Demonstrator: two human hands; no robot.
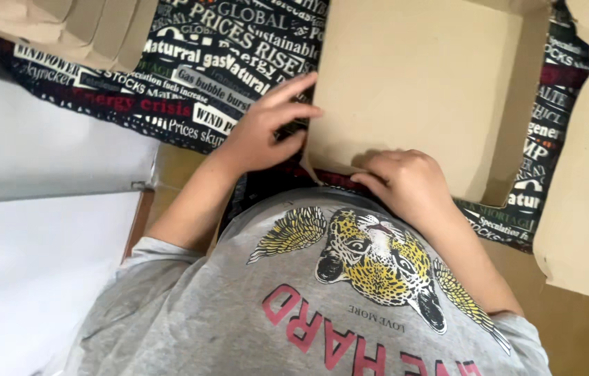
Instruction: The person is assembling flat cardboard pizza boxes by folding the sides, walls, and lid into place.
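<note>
2 bare hands work at the near edge of a flat brown cardboard sheet (413,83) that lies on a dark cloth printed with white and red lettering (190,76). At far left sits a white surface (37,209), and above it a stack of folded brown cardboard pieces (79,28). The left hand (266,129) rests at the sheet's left edge, its fingers (294,87) stretched out and slightly apart, tips touching the cardboard edge and gripping nothing. The right hand (406,184) lies curled on the sheet's near edge, fingers together and pressing down; whether they pinch the edge cannot be told. Further right lies another brown cardboard panel (587,188). A grey printed shirt (308,306) fills the foreground.
</note>
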